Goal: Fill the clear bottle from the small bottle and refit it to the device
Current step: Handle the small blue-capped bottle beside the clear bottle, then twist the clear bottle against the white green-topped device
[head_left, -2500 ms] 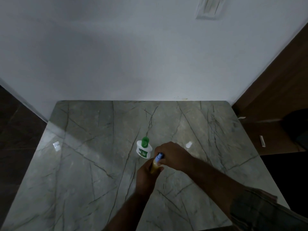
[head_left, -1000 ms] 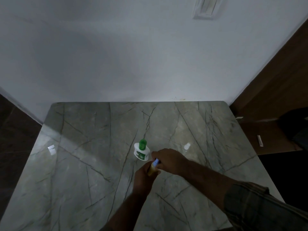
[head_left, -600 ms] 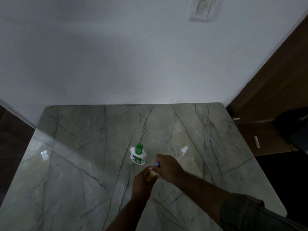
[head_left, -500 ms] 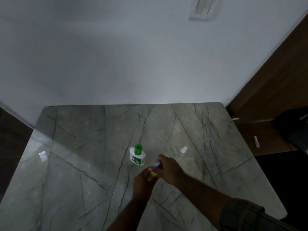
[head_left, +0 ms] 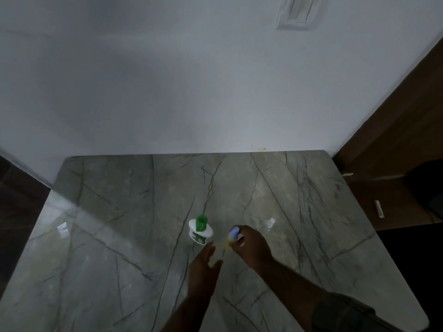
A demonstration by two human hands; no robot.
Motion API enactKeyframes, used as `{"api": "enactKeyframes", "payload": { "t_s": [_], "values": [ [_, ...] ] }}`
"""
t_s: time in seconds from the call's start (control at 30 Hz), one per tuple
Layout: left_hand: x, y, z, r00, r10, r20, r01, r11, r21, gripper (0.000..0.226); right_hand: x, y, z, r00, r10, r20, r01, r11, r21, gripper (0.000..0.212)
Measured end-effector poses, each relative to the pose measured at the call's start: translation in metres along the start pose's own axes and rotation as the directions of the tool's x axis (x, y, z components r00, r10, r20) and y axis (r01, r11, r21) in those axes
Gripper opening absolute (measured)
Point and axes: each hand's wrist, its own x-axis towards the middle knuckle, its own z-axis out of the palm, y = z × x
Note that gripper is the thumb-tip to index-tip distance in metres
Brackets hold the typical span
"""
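Centrally, squat white device [head_left: 201, 233]; small bottle [head_left: 233, 232]

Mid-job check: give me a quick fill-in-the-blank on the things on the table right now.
1. The bottle gripped by the right hand has a ___ cap.
2. The white device carries a ___ top.
3. As the person sees it, the device stands to the ___ of the bottle.

Missing words: blue; green; left.
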Motion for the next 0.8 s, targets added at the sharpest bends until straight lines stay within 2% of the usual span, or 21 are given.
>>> {"api": "enactKeyframes", "payload": {
  "t_s": [0.07, 0.13, 0.23, 0.37, 0.53, 0.63, 0.8],
  "values": [
    [0.003, -0.014, -0.007, 0.987, -0.118, -0.106, 0.117, 0.993, -0.023, 0.045, 0.009, 0.010, 0.001, 0.996, 0.069, -0.054, -0.067, 0.997, 0.027, 0.026],
    [0.008, -0.026, -0.020, 0.960, -0.156, -0.233, 0.143, 0.987, -0.074, 0.043, 0.014, 0.020, 0.003, 0.993, 0.099, -0.065, -0.099, 0.995, 0.012, 0.024],
    [0.027, -0.036, -0.040, 0.930, -0.165, -0.327, 0.132, 0.984, -0.122, 0.073, 0.019, 0.033, 0.011, 0.993, 0.107, -0.054, -0.106, 0.994, 0.012, 0.022],
    [0.048, -0.027, -0.050, 0.966, -0.073, -0.247, 0.056, 0.996, -0.074, 0.111, 0.022, 0.037, 0.017, 0.992, 0.103, -0.070, -0.103, 0.995, 0.009, 0.022],
    [0.057, -0.017, -0.037, 0.984, -0.010, -0.176, -0.008, 0.995, -0.100, 0.123, 0.024, 0.041, 0.022, 0.995, 0.076, -0.072, -0.075, 0.997, 0.024, 0.026],
    [0.060, -0.014, -0.025, 0.979, 0.040, -0.202, -0.059, 0.994, -0.089, 0.116, 0.024, 0.045, 0.027, 0.992, 0.099, -0.080, -0.095, 0.994, 0.051, 0.031],
    [0.069, -0.013, -0.021, 0.952, 0.159, -0.263, -0.182, 0.981, -0.066, 0.073, 0.019, 0.048, 0.034, 0.984, 0.150, -0.098, -0.142, 0.987, 0.078, 0.039]
  ]
}}
